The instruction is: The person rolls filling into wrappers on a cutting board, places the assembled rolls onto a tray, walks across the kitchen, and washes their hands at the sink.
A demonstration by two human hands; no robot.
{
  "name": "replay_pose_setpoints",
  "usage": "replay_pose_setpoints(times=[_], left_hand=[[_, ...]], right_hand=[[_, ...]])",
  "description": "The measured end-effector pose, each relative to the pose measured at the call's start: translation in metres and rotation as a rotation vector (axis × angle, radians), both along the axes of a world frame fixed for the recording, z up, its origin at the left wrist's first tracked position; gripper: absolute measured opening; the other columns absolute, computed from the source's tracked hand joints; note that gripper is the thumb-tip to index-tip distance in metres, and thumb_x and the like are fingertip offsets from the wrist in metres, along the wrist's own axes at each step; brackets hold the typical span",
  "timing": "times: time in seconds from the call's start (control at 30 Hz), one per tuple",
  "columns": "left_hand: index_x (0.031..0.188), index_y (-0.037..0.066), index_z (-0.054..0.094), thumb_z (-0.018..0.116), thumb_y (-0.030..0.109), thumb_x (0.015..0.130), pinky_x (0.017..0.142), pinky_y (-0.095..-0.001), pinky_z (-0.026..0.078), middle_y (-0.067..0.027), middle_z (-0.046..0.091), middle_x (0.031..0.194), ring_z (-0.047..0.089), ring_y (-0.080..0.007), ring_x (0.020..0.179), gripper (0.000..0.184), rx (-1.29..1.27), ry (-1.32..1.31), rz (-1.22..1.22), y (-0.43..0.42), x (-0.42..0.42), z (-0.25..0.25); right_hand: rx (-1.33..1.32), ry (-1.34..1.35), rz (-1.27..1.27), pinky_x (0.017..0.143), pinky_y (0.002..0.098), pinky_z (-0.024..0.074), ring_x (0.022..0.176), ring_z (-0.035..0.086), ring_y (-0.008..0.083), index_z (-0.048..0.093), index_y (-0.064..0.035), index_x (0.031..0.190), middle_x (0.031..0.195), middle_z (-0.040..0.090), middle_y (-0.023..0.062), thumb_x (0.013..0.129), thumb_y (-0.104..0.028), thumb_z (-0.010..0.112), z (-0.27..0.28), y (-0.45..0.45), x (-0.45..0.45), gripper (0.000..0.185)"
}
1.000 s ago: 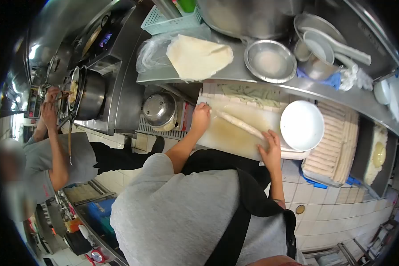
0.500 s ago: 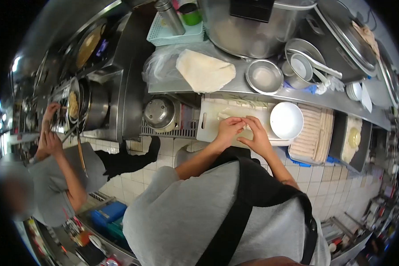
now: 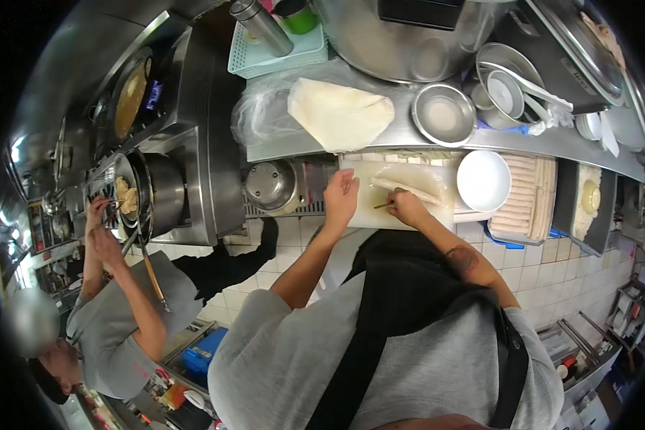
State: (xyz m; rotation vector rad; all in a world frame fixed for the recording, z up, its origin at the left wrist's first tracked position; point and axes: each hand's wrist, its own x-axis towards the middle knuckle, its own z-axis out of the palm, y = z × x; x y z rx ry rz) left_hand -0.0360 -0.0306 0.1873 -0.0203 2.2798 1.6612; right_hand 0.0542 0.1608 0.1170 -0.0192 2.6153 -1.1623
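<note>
A long pale dough roll [image 3: 416,192] lies across the white cutting board [image 3: 365,217], slanting down to the right. My right hand [image 3: 408,208] is closed around a small thin tool [image 3: 383,206], just below the roll; its far end is too small to make out. Over the board's left end is my left hand [image 3: 342,198], holding nothing, with its fingers apart and not touching the roll. Right of the board stands a white bowl [image 3: 484,181]. A tray of long pale dough rolls [image 3: 521,197] sits beyond it.
The steel shelf [image 3: 265,152] above the board holds a flat dough sheet [image 3: 340,113], a metal bowl [image 3: 443,115] and nested pots [image 3: 504,93]. A lidded pot [image 3: 271,185] is left of the board. At the far left, a co-worker [image 3: 115,315] tends a pan.
My hands first came together over the roll, then separated. The left moved back to the board's left end; the right now grips a thin tool below the roll. The view has shifted too.
</note>
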Motion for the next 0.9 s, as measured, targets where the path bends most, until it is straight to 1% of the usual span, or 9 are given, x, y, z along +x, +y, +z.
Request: replay_pose_setpoints(times=[0.1,0.13,0.2,0.27,0.33,0.43,0.63,0.73,0.9], left_hand=[[0.106,0.001,0.064,0.066,0.002,0.082,0.091,-0.0391,0.048,-0.0172,0.064,0.108,0.062,-0.0342,0.101,0.025,-0.185,0.593,-0.094,0.007,-0.028,0.04],[0.108,0.001,0.065,0.066,0.004,0.083,0.097,-0.0398,0.046,-0.0178,0.064,0.116,0.06,-0.0345,0.11,0.026,-0.212,0.612,-0.124,0.009,-0.037,0.045],[0.128,0.002,0.058,0.066,0.014,0.086,0.109,-0.0463,0.037,-0.0191,0.055,0.137,0.049,-0.0393,0.129,0.044,-0.419,0.775,-0.227,0.013,-0.053,0.037],[0.137,0.001,0.051,0.066,0.024,0.088,0.112,-0.0538,0.03,-0.022,0.048,0.145,0.04,-0.0441,0.136,0.056,-0.484,0.845,-0.367,0.014,-0.072,0.019],[0.147,0.002,0.039,0.068,0.031,0.088,0.113,-0.0618,0.022,-0.0207,0.031,0.157,0.028,-0.0423,0.144,0.072,-0.74,0.603,-0.441,0.018,-0.068,0.01],[0.146,-0.003,0.037,0.069,0.031,0.086,0.115,-0.0585,0.023,-0.0252,0.028,0.157,0.027,-0.0452,0.144,0.076,-0.847,0.729,-0.468,0.021,-0.06,0.002],[0.143,-0.01,0.037,0.072,0.031,0.083,0.114,-0.0529,0.029,-0.0326,0.033,0.151,0.035,-0.0494,0.137,0.08,-0.941,0.75,-0.508,0.049,-0.065,0.012],[0.14,-0.01,0.042,0.073,0.028,0.081,0.112,-0.0503,0.034,-0.0327,0.037,0.148,0.04,-0.0492,0.133,0.077,-0.87,0.807,-0.546,0.053,-0.071,0.011],[0.137,-0.006,0.048,0.075,0.027,0.078,0.106,-0.0495,0.039,-0.0309,0.044,0.14,0.046,-0.0469,0.123,0.072,-0.904,0.809,-0.553,0.053,-0.076,0.02]], right_hand=[[0.074,-0.028,0.168,0.086,0.0463,0.0519,0.095,0.065,0.0393,0.07,-0.0033,0.104,0.098,0.068,0.0196,0.082,-0.038,0.073,-0.045,-0.022,-0.01,0.041],[0.111,-0.032,0.192,0.088,0.0468,0.0515,0.096,0.065,0.0397,0.07,-0.0043,0.107,0.1,0.068,0.0202,0.084,-0.045,0.071,-0.057,-0.023,-0.01,0.046],[0.154,-0.094,0.218,0.09,0.0477,0.0506,0.095,0.065,0.0405,0.07,-0.0062,0.111,0.106,0.068,0.0208,0.086,-0.056,0.063,-0.051,-0.021,-0.017,0.057],[0.074,-0.091,0.217,0.087,0.048,0.0516,0.095,0.065,0.0395,0.072,-0.0066,0.102,0.104,0.067,0.0205,0.088,-0.05,0.062,-0.031,-0.013,-0.023,0.047],[0.115,-0.09,0.132,0.081,0.0478,0.0536,0.092,0.066,0.038,0.073,-0.0064,0.09,0.098,0.067,0.0188,0.087,-0.042,0.064,-0.014,-0.003,-0.026,0.037],[0.068,0.028,-0.12,0.075,0.0468,0.0549,0.088,0.067,0.0364,0.072,-0.0049,0.079,0.093,0.066,0.0175,0.082,-0.031,0.065,0.015,0.024,-0.015,0.027],[0.04,0.065,0.067,0.075,0.0451,0.0554,0.087,0.069,0.0351,0.075,-0.0092,0.078,0.098,0.07,0.0167,0.073,-0.017,0.071,-0.013,0.006,-0.029,0.011],[-0.076,-0.1,0.114,0.075,0.0467,0.0546,0.09,0.068,0.0353,0.074,-0.008,0.09,0.101,0.07,0.0169,0.073,-0.012,0.066,-0.002,-0.006,-0.03,0.019],[-0.147,0.112,0.165,0.093,0.0461,0.0493,0.11,0.061,0.0388,0.066,-0.0104,0.121,0.121,0.064,0.0216,0.072,-0.017,0.076,-0.026,0.001,-0.009,0.05]])
